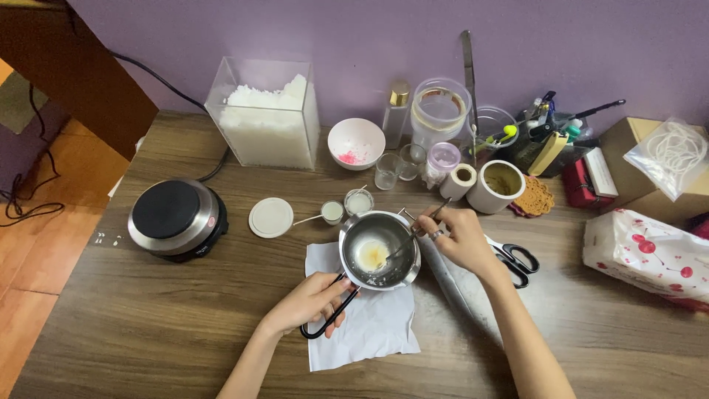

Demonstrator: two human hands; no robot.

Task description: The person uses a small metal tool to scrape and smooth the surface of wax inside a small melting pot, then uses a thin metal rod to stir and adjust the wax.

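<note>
Small steel melting pot [379, 251] sits on a white paper sheet [365, 325] mid-worktop [148, 325], a pale yellowish patch of residue on its bottom. Left hand [310, 301] is closed around the pot's black loop handle [329, 316]; right hand [458, 238] pinches a thin metal stirring tool [413, 236] whose tip reaches into the residue. Pot looks light, rigid and thin-walled, with a slick polished wall, so the handle is probably the only sane grip; may well be warm. Contents likely soft or semi-liquid, so keep it level. Close behind the rim: two small filled cups [346, 207], a white round lid [271, 217], a shot glass [386, 171]; easy to knock over. Scissors [515, 260] lie just right of the right wrist. Hot plate [177, 218] is to the left, well apart. Clear box of white flakes [269, 122], bowl with pink bits [356, 143], jars and tool clutter line the back wall.
</note>
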